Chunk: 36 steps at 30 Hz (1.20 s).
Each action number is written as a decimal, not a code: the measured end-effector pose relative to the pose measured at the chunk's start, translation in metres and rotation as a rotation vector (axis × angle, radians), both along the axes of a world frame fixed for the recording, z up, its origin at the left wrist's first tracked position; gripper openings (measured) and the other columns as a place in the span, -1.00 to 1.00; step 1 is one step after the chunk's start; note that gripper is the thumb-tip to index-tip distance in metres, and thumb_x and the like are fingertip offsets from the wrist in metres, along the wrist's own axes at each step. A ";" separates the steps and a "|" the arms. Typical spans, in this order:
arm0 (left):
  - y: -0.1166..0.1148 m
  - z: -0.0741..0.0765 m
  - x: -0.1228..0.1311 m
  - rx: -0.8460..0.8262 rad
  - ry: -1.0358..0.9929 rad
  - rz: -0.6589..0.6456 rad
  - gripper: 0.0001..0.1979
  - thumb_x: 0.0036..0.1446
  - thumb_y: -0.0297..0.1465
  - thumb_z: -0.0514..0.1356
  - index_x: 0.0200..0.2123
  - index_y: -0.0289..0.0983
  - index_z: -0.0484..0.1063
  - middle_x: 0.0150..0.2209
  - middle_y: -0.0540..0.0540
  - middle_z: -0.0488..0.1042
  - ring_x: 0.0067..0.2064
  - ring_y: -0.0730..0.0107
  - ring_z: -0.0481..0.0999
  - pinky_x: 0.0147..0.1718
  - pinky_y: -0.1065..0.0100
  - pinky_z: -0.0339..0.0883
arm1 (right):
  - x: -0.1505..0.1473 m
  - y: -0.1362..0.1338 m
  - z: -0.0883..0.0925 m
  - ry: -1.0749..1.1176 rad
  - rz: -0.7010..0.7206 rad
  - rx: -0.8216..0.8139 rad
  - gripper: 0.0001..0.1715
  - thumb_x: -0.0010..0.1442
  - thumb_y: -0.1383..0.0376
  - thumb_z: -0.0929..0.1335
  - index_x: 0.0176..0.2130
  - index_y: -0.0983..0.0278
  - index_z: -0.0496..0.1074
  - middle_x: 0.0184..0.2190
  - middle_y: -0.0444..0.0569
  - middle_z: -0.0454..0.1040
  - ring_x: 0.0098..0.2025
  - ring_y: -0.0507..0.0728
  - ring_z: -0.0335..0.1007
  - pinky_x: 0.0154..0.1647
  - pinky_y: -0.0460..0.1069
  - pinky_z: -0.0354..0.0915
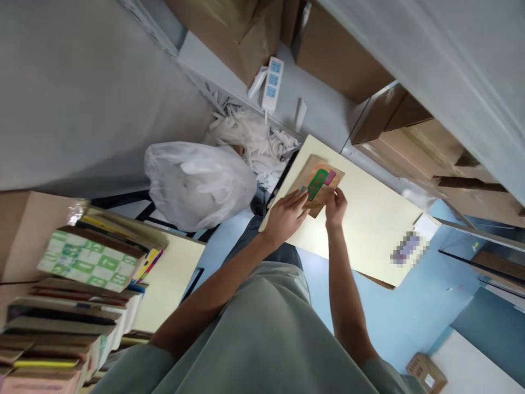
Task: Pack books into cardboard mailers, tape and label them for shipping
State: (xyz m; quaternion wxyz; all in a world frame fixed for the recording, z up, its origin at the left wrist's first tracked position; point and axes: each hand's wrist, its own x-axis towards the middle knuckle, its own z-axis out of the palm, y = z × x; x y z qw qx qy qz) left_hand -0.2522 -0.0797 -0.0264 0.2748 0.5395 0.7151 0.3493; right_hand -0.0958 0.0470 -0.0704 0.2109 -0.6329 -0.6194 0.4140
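A thin brown-covered book lies on the cream tabletop, with a green panel and a small pink patch on its cover. My left hand rests flat across its lower left part, fingers stretched out. At the lower right edge, my right hand pinches the book between thumb and fingers. Whether it is a single book or several thin layers cannot be made out.
To the left stands a bulging white plastic bag, beside heaped paper strips. A power strip lies on the grey surface ahead. Cardboard boxes line the back. Books stand stacked at lower left.
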 end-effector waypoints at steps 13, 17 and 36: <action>-0.130 -0.105 -0.170 -0.408 -0.058 0.581 -0.39 0.40 -0.15 0.21 0.39 -0.33 0.38 0.45 -0.43 0.36 0.50 -0.21 0.27 0.51 -0.18 0.09 | -0.141 -0.069 0.025 -0.079 0.539 0.106 -0.29 0.52 -0.02 0.27 0.48 0.22 0.24 0.45 0.26 0.32 0.54 0.39 0.17 0.57 0.44 0.10; -0.142 -0.146 -0.190 -0.600 -0.073 0.548 -0.43 0.28 -0.22 0.36 0.28 -0.33 0.48 0.45 -0.47 0.33 0.52 -0.32 0.19 0.48 -0.25 0.05 | -0.174 -0.098 0.026 -0.028 0.667 0.015 -0.36 0.55 -0.01 0.26 0.44 0.18 0.31 0.43 0.21 0.37 0.52 0.35 0.20 0.57 0.39 0.14; -0.197 -0.058 -0.235 -0.213 -0.513 0.990 -0.77 0.22 -0.14 0.33 -0.21 -0.15 0.45 -0.47 0.04 0.46 -0.38 0.31 0.56 -0.28 0.29 0.54 | -0.215 -0.115 0.019 0.062 0.966 -0.161 -0.46 0.53 0.07 0.33 0.39 0.14 0.36 0.28 0.07 0.57 0.31 0.28 0.51 0.30 0.20 0.46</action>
